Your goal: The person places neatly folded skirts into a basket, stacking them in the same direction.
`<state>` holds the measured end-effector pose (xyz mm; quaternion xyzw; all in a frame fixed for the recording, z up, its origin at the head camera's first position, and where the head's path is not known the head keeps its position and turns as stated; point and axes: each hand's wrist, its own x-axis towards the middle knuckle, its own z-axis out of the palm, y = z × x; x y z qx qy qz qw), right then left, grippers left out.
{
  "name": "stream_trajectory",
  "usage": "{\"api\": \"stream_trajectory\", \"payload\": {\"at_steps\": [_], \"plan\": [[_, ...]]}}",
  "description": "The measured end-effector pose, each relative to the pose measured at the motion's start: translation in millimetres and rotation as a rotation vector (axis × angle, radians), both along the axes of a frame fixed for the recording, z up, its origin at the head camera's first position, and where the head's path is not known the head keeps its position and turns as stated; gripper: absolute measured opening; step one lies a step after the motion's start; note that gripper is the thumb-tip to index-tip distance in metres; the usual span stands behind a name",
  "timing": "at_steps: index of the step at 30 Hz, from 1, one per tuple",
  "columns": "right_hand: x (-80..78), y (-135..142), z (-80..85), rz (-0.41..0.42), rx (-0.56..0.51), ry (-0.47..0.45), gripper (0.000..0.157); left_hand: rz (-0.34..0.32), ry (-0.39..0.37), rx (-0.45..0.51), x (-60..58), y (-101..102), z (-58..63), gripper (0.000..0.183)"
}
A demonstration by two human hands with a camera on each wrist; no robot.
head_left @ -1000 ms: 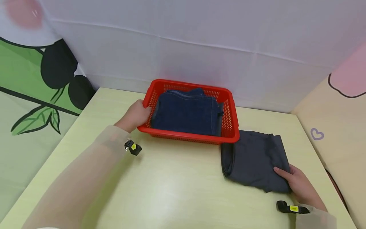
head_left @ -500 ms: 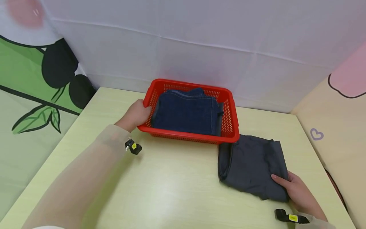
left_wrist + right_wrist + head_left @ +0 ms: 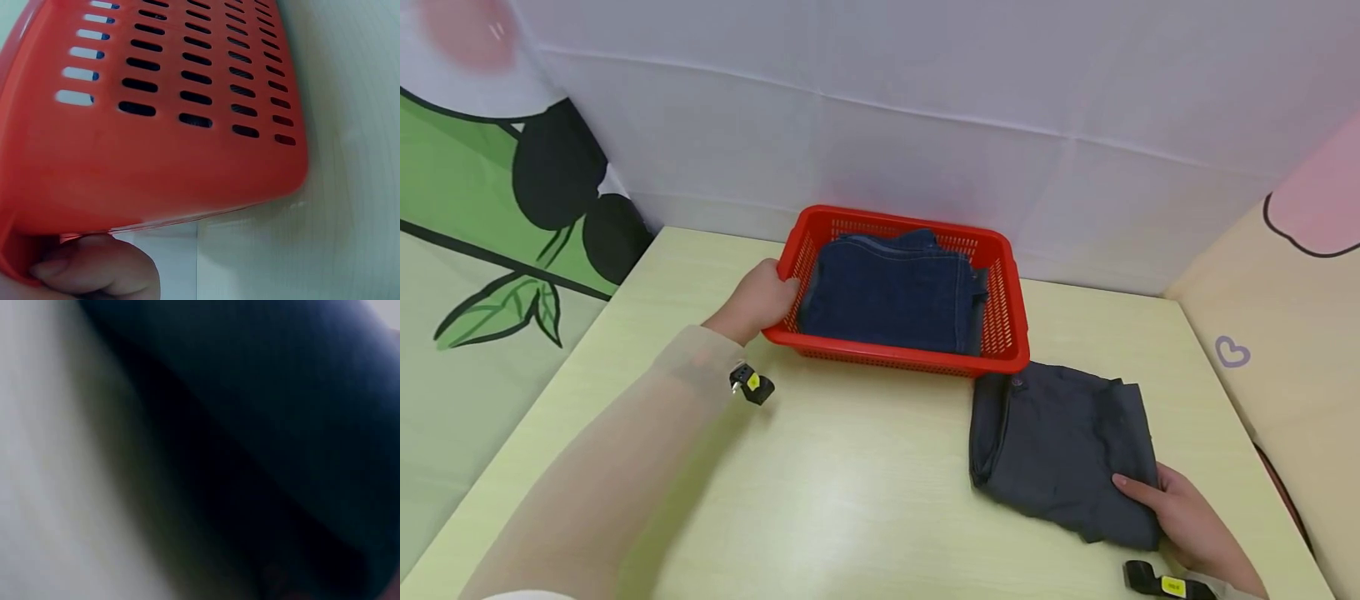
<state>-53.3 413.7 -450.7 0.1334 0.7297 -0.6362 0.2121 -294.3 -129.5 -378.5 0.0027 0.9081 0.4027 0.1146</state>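
Observation:
A red plastic basket point(image 3: 910, 358) with slotted sides stands at the back of the table, folded dark blue jeans point(image 3: 887, 292) lying inside. My left hand point(image 3: 758, 298) grips its left rim; the left wrist view has the fingers point(image 3: 106, 265) curled at the rim beside the slotted wall. To the basket's right front lie folded dark grey trousers point(image 3: 1063, 450). My right hand point(image 3: 1191, 517) pinches their right edge, thumb on top and the other fingers hidden underneath. In the right wrist view the dark cloth point(image 3: 281, 412) is blurred and fills most of the frame.
The pale wooden table point(image 3: 820, 500) runs back to a white fabric wall point(image 3: 925, 125) close behind the basket. A printed panel point(image 3: 490, 250) borders the left side, and a cream panel point(image 3: 1300, 350) borders the right.
My right hand has drawn the grey trousers slightly toward me, uncovering more of their top edge beside the basket. My left hand and the basket have stayed in place.

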Motion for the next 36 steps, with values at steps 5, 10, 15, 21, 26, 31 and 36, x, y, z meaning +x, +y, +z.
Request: {"api": "stream_trajectory", "payload": {"at_steps": [5,10,15,21,26,31,36], "plan": [[1.4,9,-0.4,0.129,-0.231,-0.034,0.023,0.009,-0.015,0.001,0.4,1,1.0,0.039],[-1.9,9,-0.4,0.284,-0.427,-0.087,0.036,0.014,-0.03,0.014,1.6,0,3.3,0.04],[-4.7,-5,-1.3,0.329,-0.432,-0.084,0.034,0.014,-0.029,0.02,2.5,-1,3.5,0.039],[-4.1,-31,-1.1,0.301,-0.351,-0.092,0.031,0.009,-0.032,0.026,2.1,1,2.9,0.039],[-2.7,-56,0.7,0.25,-0.279,-0.087,0.045,0.008,-0.027,0.038,2.0,1,2.1,0.039],[-3.4,-78,1.4,0.226,-0.259,-0.105,0.055,-0.008,0.003,0.051,3.0,1,2.1,0.036],[-5.9,-98,0.4,0.229,-0.274,-0.109,0.063,-0.003,0.008,0.05,4.0,1,3.5,0.036]]}}
